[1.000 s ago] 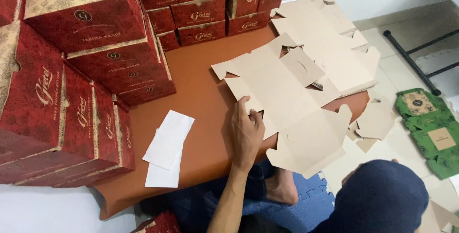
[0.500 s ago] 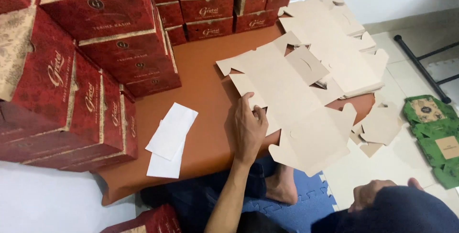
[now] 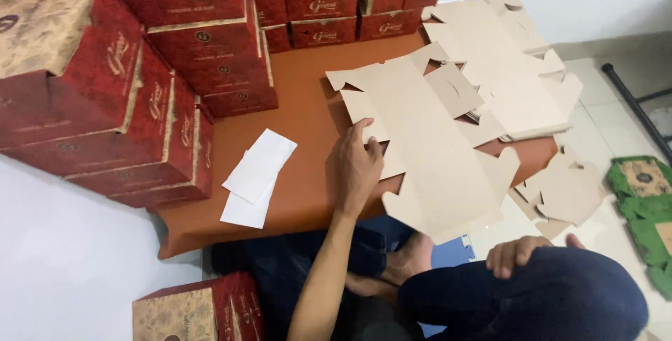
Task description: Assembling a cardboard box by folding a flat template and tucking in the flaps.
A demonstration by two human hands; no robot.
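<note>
Left hand (image 3: 358,167) is flat on the near edge of the top flat carton blank (image 3: 427,152), palm down, fingers spread and curled a little over the cardboard edge, thumb toward the blank's left flap. Pressing or pinching the sheet, not lifting it.

Right hand (image 3: 516,255) rests loosely curled on the person's dark-clad knee, holding nothing, well apart from the blank.

The blank lies unfolded, plain brown side up, on the brown bench (image 3: 301,110), its lower-right flaps hanging past the bench edge. More blanks in a loose stack (image 3: 504,75) sit behind it, with a few others on the floor (image 3: 560,194) to the right.

Finished red boxes (image 3: 140,96) are piled along the left and back of the bench. White paper slips (image 3: 255,176) lie just left of the left hand, not touching it. Green printed sheets (image 3: 640,201) at far right.

Step, as I read it: picking up or squaring one blank to start folding. Next move likely needs the second hand on the far flap, since the sheet is wide and floppy for one hand.
</note>
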